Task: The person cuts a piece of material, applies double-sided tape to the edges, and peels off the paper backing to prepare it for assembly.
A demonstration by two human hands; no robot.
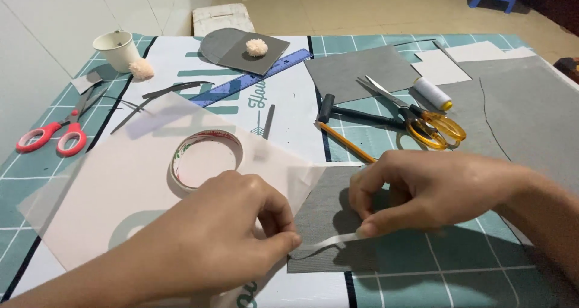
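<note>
1. Near the front edge of the cutting mat point(422, 272), the left hand point(211, 242) and the right hand point(434, 190) pinch the two ends of a short white tape strip point(329, 243), stretched between them.
2. Both hands are closed narrow: the left holds the strip's end between thumb and forefinger, the right pinches the other end with its fingertips point(368, 228).
3. That strip runs across the lower part of a small grey fabric piece point(322, 214), which lies flat on the mat between the hands.
4. A translucent paper sheet point(120, 187) lies left of the fabric, its corner overlapping the fabric's left edge; a tape roll point(206, 158) rests on it, just above the left hand.
5. Toward the mat's middle lie a yellow pencil point(345, 142), a black-handled tool point(356, 112) and yellow-handled scissors point(422, 118).
6. At the left edge lie red-handled scissors point(57, 133); toward the far left corner stands a paper cup point(116, 49) with a pompom point(142, 70) beside it.
7. A blue ruler point(253, 78) lies slanted near the far edge.
</note>
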